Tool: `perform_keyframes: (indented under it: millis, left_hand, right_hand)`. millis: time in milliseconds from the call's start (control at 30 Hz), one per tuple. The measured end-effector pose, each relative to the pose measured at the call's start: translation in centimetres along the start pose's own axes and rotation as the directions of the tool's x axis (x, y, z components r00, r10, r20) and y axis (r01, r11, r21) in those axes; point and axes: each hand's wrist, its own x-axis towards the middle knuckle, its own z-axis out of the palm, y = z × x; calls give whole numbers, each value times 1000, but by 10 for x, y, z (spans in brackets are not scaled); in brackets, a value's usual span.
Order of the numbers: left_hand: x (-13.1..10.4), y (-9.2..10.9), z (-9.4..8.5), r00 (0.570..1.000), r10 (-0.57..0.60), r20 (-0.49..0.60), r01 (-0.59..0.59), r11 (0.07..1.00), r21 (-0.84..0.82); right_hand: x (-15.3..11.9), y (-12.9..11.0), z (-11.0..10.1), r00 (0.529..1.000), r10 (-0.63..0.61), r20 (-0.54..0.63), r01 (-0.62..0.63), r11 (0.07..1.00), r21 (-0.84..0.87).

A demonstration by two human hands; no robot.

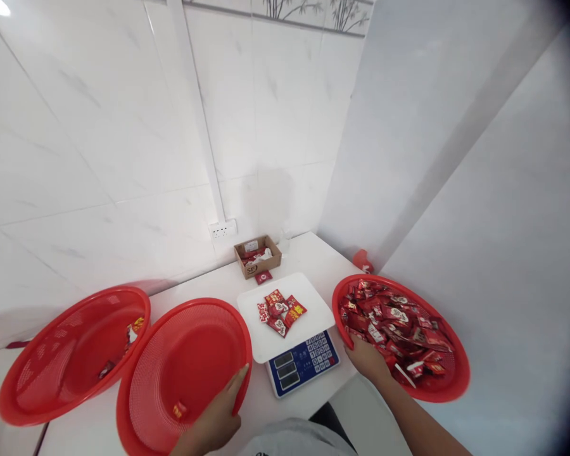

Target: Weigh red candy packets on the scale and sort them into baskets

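Note:
My left hand [217,415] grips the right rim of a round red basket [185,354], its thumb over the edge; one small red packet [179,410] lies inside. With my right hand [367,358] I hold the near left rim of another red basket [460,380], filled with many red packets [394,323]. Between the hands stands a blue and white digital scale [304,364]. On its white tray [308,285] rests a small pile of red packets [280,310].
A third red basket [71,354] with a few packets sits at the far left. A small cardboard box [261,265] of packets stands behind the scale, a red packet [263,277] before it. Tiled walls bound the white table [308,247]; a red object [362,260] lies behind the right basket.

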Motion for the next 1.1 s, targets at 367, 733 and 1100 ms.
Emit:
perform_keyframes:
  millis: [367, 733, 1100]
  left_hand:
    - [20, 4, 3, 966, -59, -253, 92, 988, 121]
    - [131, 84, 0, 958, 123, -260, -42, 953, 299]
    - [179, 89, 5, 926, 253, -281, -77, 853, 516]
  right_hand:
    - [6, 3, 2, 1000, -3, 31, 4, 1000, -14]
    - [13, 13, 10, 999, -33, 32, 32, 998, 47]
    - [17, 17, 13, 999, -39, 28, 36, 995, 91]
